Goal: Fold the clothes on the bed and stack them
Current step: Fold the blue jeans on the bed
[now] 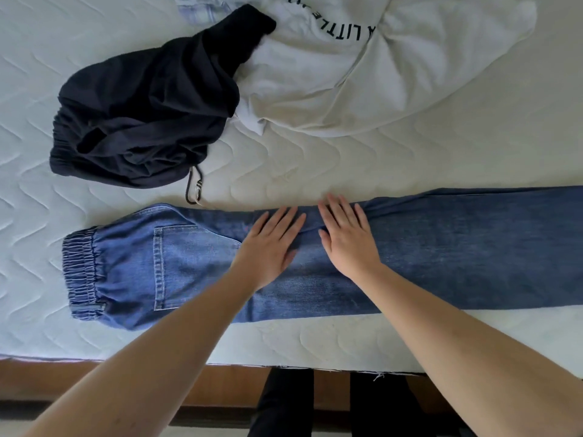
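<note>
Both palms are down flat, nothing gripped — the left hand (pixel 268 247) and the right hand (pixel 348 239) lie side by side with straight, slightly spread fingers, pressing on the blue denim jeans (pixel 441 247) about midway along their length. The two hands sit close together without touching, fingertips pointing toward the far edge of the denim, and both bare forearms reach in from the bottom of the view.

The jeans stretch lengthwise across the near part of the white quilted mattress (pixel 38 121), one leg laid over the other, with the gathered elastic waistband (pixel 82 272) at the left end and the legs running off the right edge of the view. A stitched back pocket (pixel 186 263) faces up just left of the left hand.

Beyond the jeans, well apart from both hands, a crumpled dark navy garment with an elastic waist (pixel 142 115) lies in a loose heap on the mattress — its drawcord (pixel 194 190) trails out to a spot just short of the jeans' far edge. Touching that heap on its right is a rumpled white sweatshirt with black printed lettering (pixel 362 74), spread unfolded toward the top right; the navy piece overlaps its left side. A bit of pale blue fabric (pixel 195 7) peeks in at the top edge, too little of it showing to tell what it is.

Below the mattress edge runs a brown wooden bed frame (pixel 63 373), and dark trouser legs (pixel 284 405) of the person stand against it.
</note>
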The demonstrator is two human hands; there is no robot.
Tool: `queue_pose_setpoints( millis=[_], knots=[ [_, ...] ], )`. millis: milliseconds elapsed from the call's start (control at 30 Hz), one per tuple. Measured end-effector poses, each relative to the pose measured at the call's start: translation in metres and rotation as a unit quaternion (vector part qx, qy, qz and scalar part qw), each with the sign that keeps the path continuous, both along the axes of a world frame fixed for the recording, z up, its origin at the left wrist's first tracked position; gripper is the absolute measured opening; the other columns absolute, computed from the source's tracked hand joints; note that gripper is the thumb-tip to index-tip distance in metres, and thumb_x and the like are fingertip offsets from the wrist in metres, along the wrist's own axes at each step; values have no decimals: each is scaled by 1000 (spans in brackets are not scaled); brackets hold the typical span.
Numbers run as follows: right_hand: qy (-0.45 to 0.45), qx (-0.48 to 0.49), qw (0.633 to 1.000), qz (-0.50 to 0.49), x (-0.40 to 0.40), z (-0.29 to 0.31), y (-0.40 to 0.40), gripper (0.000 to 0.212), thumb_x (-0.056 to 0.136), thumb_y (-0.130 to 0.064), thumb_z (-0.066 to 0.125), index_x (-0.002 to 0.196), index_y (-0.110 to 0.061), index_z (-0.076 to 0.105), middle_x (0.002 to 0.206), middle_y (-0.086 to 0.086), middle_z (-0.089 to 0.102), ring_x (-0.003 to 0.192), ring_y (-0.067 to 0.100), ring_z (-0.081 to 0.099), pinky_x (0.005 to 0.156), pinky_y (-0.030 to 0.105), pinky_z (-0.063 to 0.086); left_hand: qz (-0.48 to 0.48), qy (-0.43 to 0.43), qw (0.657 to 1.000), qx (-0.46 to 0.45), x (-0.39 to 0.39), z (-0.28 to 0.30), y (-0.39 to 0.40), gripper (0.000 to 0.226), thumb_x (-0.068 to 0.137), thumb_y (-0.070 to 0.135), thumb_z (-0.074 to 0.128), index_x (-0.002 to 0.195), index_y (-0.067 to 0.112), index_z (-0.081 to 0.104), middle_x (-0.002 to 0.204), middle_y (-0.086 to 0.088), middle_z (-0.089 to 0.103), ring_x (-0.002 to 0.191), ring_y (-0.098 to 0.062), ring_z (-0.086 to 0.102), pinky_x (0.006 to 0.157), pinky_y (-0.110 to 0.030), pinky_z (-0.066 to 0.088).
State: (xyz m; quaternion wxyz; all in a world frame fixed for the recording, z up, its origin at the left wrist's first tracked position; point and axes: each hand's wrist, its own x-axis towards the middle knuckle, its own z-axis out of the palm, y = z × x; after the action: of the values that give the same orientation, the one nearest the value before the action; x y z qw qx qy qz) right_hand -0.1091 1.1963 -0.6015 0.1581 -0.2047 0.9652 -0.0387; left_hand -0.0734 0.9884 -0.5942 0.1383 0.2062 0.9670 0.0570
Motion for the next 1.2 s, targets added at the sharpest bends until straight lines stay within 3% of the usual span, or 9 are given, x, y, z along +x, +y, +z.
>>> queue_pose_setpoints(
  millis=[133, 233, 333, 433, 500, 633, 800, 1000, 1200],
  knots=[
    [18, 34, 998, -44, -8, 3, 48, 56, 104, -33, 33, 155, -15, 17, 162, 6, 15, 149, 24, 12, 122, 44, 7, 7, -36, 999, -28, -12, -10, 10, 64, 102, 33, 36, 155, 20, 2, 163, -4, 14, 149, -22, 15, 120, -42, 14],
    [43, 27, 996, -71, -5, 8, 69, 57, 103, -30, 35, 155, -13, 17, 162, 5, 14, 149, 23, 14, 122, 44, 10, 32, -49, 998, -32, -29, -12, 9, 76, 95, 10, 33, 152, 22, -17, 164, 0, -2, 151, -19, 2, 121, -41, 5],
    [47, -15, 998, -24, 5, 6, 67, 58, 103, -28, 35, 155, -12, 15, 162, 4, 13, 149, 20, 14, 122, 42, 12, 95, -63, 993, -7, -46, -10, 16, 84, 89, -4, 33, 153, 20, -14, 164, 1, -4, 150, -16, -3, 122, -39, 4],
    [14, -38, 996, 82, 18, -4, 58, 56, 104, -33, 32, 155, -14, 15, 162, 2, 14, 150, 18, 12, 122, 40, 12, 144, -60, 988, 21, -55, -7, 24, 79, 86, -2, 24, 155, 18, -7, 164, 1, 6, 150, -14, 0, 121, -35, 1],
    [2, -36, 996, 79, 18, -11, 54, 57, 104, -38, 30, 155, -15, 17, 162, 0, 16, 149, 17, 12, 121, 40, 14, 157, -54, 986, 29, -56, -8, 24, 78, 88, -4, 27, 155, 17, -7, 163, -2, 13, 150, -15, 4, 121, -34, 0],
    [-7, -26, 998, 57, 1, -15, 67, 58, 103, -44, 26, 154, -18, 21, 161, -3, 19, 148, 15, 16, 121, 40, 15, 124, -13, 992, 11, -45, -14, 23, 58, 103, 30, 14, 155, 9, 0, 161, -6, 20, 149, -20, 14, 122, -41, 5],
    [-10, 5, 1000, 24, -3, -13, 101, 59, 103, -48, 22, 154, -20, 22, 161, -4, 16, 148, 15, 17, 120, 42, 16, 108, 2, 993, -44, -17, -24, 19, 60, 102, 41, 22, 156, 15, 14, 162, -3, 12, 148, -25, 21, 120, -50, 13],
    [-9, -2, 995, -95, 17, 2, 94, 59, 104, -43, 20, 155, -14, 14, 163, 2, 8, 150, 17, 7, 122, 42, 9, 156, -12, 985, -74, -12, -25, 20, 61, 101, 50, 10, 155, 27, -9, 162, 0, -10, 151, -23, 4, 119, -53, 5],
    [-15, -102, 993, -59, 11, 9, -9, 54, 103, -29, 28, 154, -13, 18, 162, 1, 14, 150, 17, 11, 122, 38, 8, 144, -21, 987, -70, -28, -29, 24, 61, 103, 46, 7, 153, 21, -18, 162, 1, -15, 150, -18, -11, 121, -47, -4]
  ],
)
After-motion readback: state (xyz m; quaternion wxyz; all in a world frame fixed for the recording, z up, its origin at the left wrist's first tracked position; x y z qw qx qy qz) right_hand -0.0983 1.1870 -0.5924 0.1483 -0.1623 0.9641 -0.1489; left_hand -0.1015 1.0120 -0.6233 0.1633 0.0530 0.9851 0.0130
